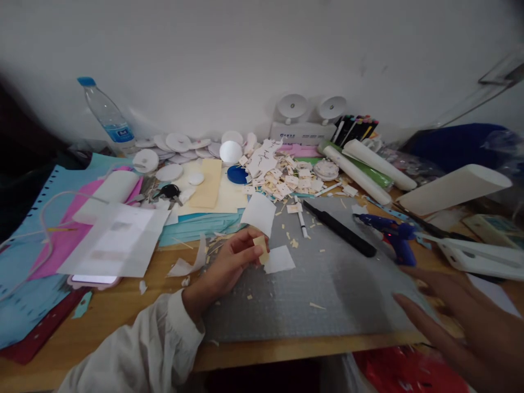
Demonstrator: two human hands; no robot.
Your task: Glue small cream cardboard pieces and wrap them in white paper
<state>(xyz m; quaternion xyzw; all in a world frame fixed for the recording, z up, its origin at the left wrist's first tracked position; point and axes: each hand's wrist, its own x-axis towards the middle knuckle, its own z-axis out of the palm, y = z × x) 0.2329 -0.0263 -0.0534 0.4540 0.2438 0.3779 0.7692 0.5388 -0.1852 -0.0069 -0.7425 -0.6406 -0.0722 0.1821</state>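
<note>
My left hand (pixel 235 256) pinches a small cream paper piece (pixel 261 250) between thumb and fingers, above the grey cutting mat (pixel 327 305). Just beyond the fingers is a white paper piece (pixel 258 212), and a second white paper scrap (pixel 280 260) lies on the mat beside the hand. At the lower right my right hand (pixel 462 316) is over the mat's edge, blurred, with its fingers apart and nothing seen in them. A blue glue gun (pixel 395 234) lies closest to it. The black utility knife (pixel 341 228) and a white pen (pixel 301 218) rest on the mat.
A heap of small cream paper pieces (pixel 282 174) covers the back middle. White round discs (pixel 178 143) and a water bottle (pixel 108 117) stand by the wall. Left are blue sheets (pixel 24 234) and a phone (pixel 94 280) under paper. White rolls (pixel 356 172) lie right.
</note>
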